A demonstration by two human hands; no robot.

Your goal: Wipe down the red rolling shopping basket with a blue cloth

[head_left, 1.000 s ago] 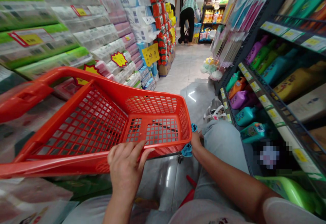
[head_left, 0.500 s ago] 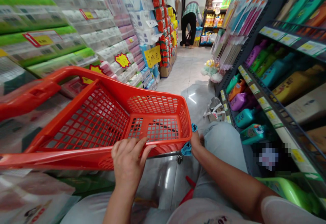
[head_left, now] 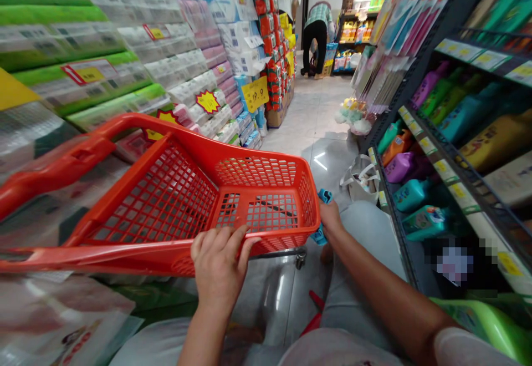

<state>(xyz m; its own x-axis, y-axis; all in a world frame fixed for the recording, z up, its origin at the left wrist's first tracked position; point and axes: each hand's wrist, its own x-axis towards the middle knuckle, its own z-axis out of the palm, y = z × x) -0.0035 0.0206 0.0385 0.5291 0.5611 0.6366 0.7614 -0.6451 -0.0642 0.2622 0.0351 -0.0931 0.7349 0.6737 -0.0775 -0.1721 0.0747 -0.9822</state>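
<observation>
A: Red shopping cart [head_left: 240,211], where?
B: Left of centre, near. Stacked wrapped paper packs [head_left: 162,69] to its left; shelf [head_left: 476,227] with bottles [head_left: 424,222] well apart on the right.
A: Left hand [head_left: 220,266]?
B: Fingers curled over the cart's near rim, gripping it.
A: Right hand [head_left: 331,217]?
B: At the cart's right end, fingers closed on bunched blue cloth [head_left: 319,237] against the plastic; fingertips hidden.
A: Beyond?
B: Pale tote bag [head_left: 361,184] on the floor [head_left: 328,111], beside the shelf.
</observation>
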